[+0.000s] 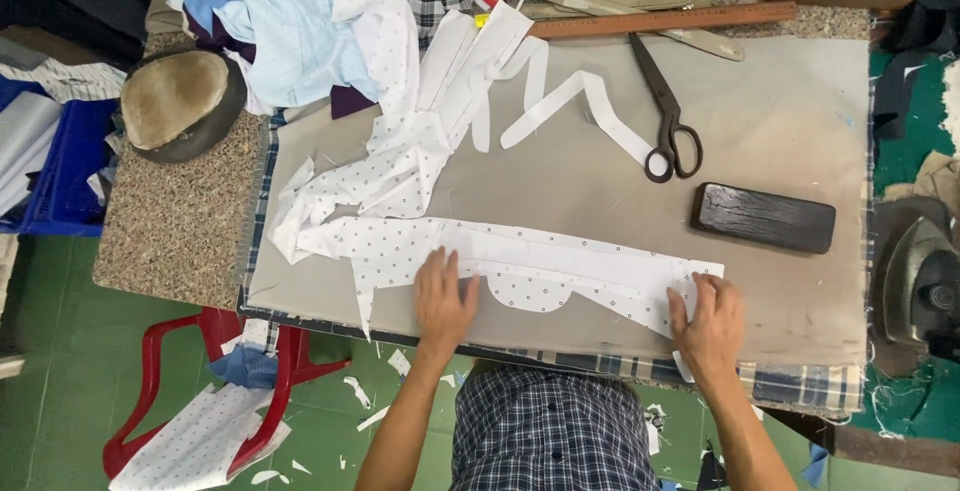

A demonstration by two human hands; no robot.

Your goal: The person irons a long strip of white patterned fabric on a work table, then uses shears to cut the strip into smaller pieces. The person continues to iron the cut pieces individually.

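Observation:
A long strip of white dotted fabric (560, 261) lies flat along the near side of a grey padded work surface (780, 141). My left hand (443, 298) rests palm-down on the strip near its middle, fingers spread. My right hand (708, 316) presses on the strip's right end, fingertips on the cloth edge. A rounded piece of the same dotted cloth (528, 291) sits between my hands. More dotted fabric (390, 166) trails up to the left.
Black scissors (665, 111) and a dark rectangular block (765, 218) lie right of centre. A wooden ruler (660, 21) lies at the back. White strips (590, 101), a cloth pile (300, 21), a round padded form (180, 101), an iron (920, 281) and a red stool (210, 381) surround the table.

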